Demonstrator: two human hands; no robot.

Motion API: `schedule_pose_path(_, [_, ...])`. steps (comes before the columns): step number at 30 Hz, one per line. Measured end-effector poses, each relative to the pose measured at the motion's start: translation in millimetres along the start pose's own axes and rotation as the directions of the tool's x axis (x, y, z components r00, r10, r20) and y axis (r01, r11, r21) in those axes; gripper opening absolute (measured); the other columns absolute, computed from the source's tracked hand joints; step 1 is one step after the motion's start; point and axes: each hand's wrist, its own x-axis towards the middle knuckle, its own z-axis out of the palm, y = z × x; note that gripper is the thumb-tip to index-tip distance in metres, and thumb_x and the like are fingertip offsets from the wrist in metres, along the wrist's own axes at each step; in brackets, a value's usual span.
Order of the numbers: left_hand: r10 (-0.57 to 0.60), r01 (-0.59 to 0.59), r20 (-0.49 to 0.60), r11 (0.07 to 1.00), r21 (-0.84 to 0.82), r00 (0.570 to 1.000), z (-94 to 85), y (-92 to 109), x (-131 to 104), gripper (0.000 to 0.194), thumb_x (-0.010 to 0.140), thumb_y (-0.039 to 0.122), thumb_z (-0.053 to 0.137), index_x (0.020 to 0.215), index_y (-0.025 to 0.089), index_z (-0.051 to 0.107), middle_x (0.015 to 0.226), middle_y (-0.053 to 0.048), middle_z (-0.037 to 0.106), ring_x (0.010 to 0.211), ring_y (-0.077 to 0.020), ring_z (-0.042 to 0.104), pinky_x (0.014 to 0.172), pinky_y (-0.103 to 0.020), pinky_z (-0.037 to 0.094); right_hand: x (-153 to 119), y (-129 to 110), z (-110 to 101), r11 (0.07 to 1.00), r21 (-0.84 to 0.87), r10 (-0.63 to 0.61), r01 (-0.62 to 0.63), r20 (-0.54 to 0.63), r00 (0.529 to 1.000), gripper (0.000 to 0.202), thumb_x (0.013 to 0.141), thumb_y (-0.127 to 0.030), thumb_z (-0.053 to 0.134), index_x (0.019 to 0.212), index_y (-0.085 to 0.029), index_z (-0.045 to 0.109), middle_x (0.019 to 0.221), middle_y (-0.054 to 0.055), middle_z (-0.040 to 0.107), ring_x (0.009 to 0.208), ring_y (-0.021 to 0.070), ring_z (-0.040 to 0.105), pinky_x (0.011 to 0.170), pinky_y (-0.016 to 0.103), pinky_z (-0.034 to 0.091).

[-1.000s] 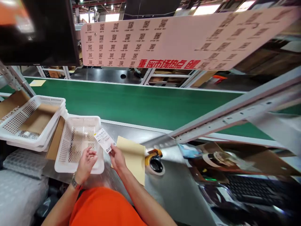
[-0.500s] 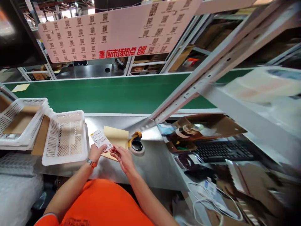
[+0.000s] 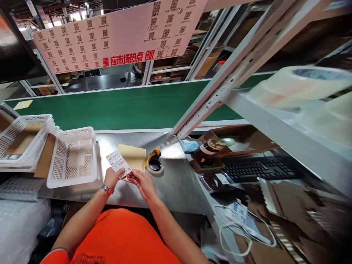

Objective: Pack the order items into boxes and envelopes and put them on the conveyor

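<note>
A white printed label (image 3: 117,161) is held between both hands, above the metal table. My left hand (image 3: 112,178) has its thumb on the label's lower left part, and a watch is on that wrist. The fingertips of my right hand (image 3: 143,183) pinch the label's lower right corner. Partly behind the label lies a yellow padded envelope (image 3: 134,157), its lower part covered by the label and my hands. A yellow and black tape dispenser (image 3: 154,163) stands against the envelope's right side.
White perforated baskets (image 3: 73,159) stand at the left, beside cardboard. A green conveyor belt (image 3: 132,108) runs behind the table (image 3: 176,187). A slanted metal post (image 3: 205,102) rises at the right, near a keyboard (image 3: 258,170), an open carton, cables and tape rolls (image 3: 302,86).
The view has shifted slightly. Both hands keep the label in nearly the same pose over the envelope.
</note>
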Motion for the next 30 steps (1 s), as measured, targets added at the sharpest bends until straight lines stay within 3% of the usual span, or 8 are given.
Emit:
schedule_pose_path(9, [-0.037, 0.037, 0.012, 0.999, -0.009, 0.999, 8.8, -4, -6, 0.053, 0.063, 0.046, 0.103, 0.097, 0.015, 0.077, 0.104, -0.015, 0.083, 0.084, -0.0277, 0.080, 0.076, -0.040, 0.065, -6, 0, -9, 1.000, -0.013, -0.007, 0.008, 0.002, 1.000, 0.052, 0.057, -0.061, 0.107, 0.083, -0.020, 0.088, 0.086, 0.008, 0.086, 0.083, 0.0207, 0.079, 0.081, 0.030, 0.067])
schedule_pose_path(13, [-0.073, 0.075, -0.024, 0.989, 0.129, 0.997, 11.2, -3, -6, 0.057, 0.069, 0.038, 0.100, 0.115, 0.014, 0.076, 0.113, -0.017, 0.082, 0.095, -0.0317, 0.081, 0.083, -0.043, 0.066, -5, 3, -13, 1.000, -0.021, -0.022, 0.021, -0.026, 0.999, 0.052, 0.054, -0.062, 0.107, 0.079, -0.021, 0.088, 0.084, 0.006, 0.085, 0.082, 0.0195, 0.078, 0.075, 0.028, 0.066])
schedule_pose_path(16, [0.135, -0.078, -0.156, 0.941, 0.330, 0.978, 11.8, -4, -10, 0.073, 0.066, 0.026, 0.099, 0.133, 0.015, 0.073, 0.138, -0.021, 0.075, 0.126, -0.0345, 0.074, 0.106, -0.044, 0.060, -5, 6, -17, 0.999, -0.044, -0.022, 0.019, -0.066, 0.998, 0.055, 0.049, -0.065, 0.107, 0.076, -0.021, 0.087, 0.082, 0.006, 0.084, 0.079, 0.0189, 0.076, 0.068, 0.026, 0.063])
schedule_pose_path(18, [0.281, -0.225, -0.073, 0.878, 0.422, 0.957, 11.9, -5, -13, 0.059, 0.070, 0.026, 0.097, 0.126, 0.016, 0.079, 0.139, -0.020, 0.075, 0.133, -0.0334, 0.069, 0.115, -0.042, 0.054, -6, 8, -19, 0.998, -0.058, -0.015, 0.011, -0.080, 0.997, 0.056, 0.049, -0.066, 0.106, 0.076, -0.021, 0.087, 0.082, 0.007, 0.084, 0.077, 0.0192, 0.076, 0.064, 0.026, 0.060])
schedule_pose_path(21, [0.249, -0.322, 0.219, 0.844, 0.430, 0.944, 13.3, -7, -18, 0.020, 0.085, 0.037, 0.087, 0.097, 0.021, 0.087, 0.110, -0.014, 0.083, 0.110, -0.0299, 0.076, 0.107, -0.040, 0.057, -8, 11, -24, 0.995, -0.099, -0.034, 0.029, -0.055, 0.998, 0.054, 0.055, -0.066, 0.104, 0.078, -0.020, 0.088, 0.084, 0.008, 0.085, 0.080, 0.0205, 0.077, 0.063, 0.025, 0.058])
schedule_pose_path(23, [0.179, -0.306, 0.306, 0.845, 0.439, 0.935, 15.4, -8, -20, 0.020, 0.089, 0.041, 0.082, 0.084, 0.023, 0.088, 0.097, -0.013, 0.085, 0.095, -0.0285, 0.077, 0.099, -0.038, 0.058, -10, 14, -27, 0.988, -0.142, -0.066, 0.061, -0.031, 0.997, 0.050, 0.062, -0.065, 0.101, 0.078, -0.020, 0.088, 0.084, 0.008, 0.085, 0.080, 0.0201, 0.077, 0.063, 0.025, 0.056])
schedule_pose_path(27, [0.096, -0.241, 0.313, 0.850, 0.469, 0.945, 21.2, -12, -20, 0.022, 0.083, 0.044, 0.085, 0.076, 0.022, 0.085, 0.084, -0.010, 0.082, 0.084, -0.0275, 0.075, 0.086, -0.036, 0.057, -18, 20, -37, 0.979, -0.177, -0.103, 0.096, -0.031, 0.994, 0.045, 0.065, -0.062, 0.099, 0.074, -0.020, 0.085, 0.079, 0.006, 0.082, 0.073, 0.0176, 0.074, 0.062, 0.025, 0.054])
schedule_pose_path(30, [0.008, -0.121, 0.275, 0.909, 0.399, 0.961, 28.2, -16, -17, 0.033, 0.075, 0.049, 0.090, 0.069, 0.020, 0.077, 0.069, -0.005, 0.074, 0.072, -0.0228, 0.069, 0.077, -0.034, 0.055, -30, 23, -52, 0.993, -0.088, -0.086, 0.082, -0.040, 0.996, 0.045, 0.062, -0.058, 0.101, 0.068, -0.019, 0.080, 0.072, 0.005, 0.079, 0.065, 0.0157, 0.069, 0.059, 0.025, 0.053])
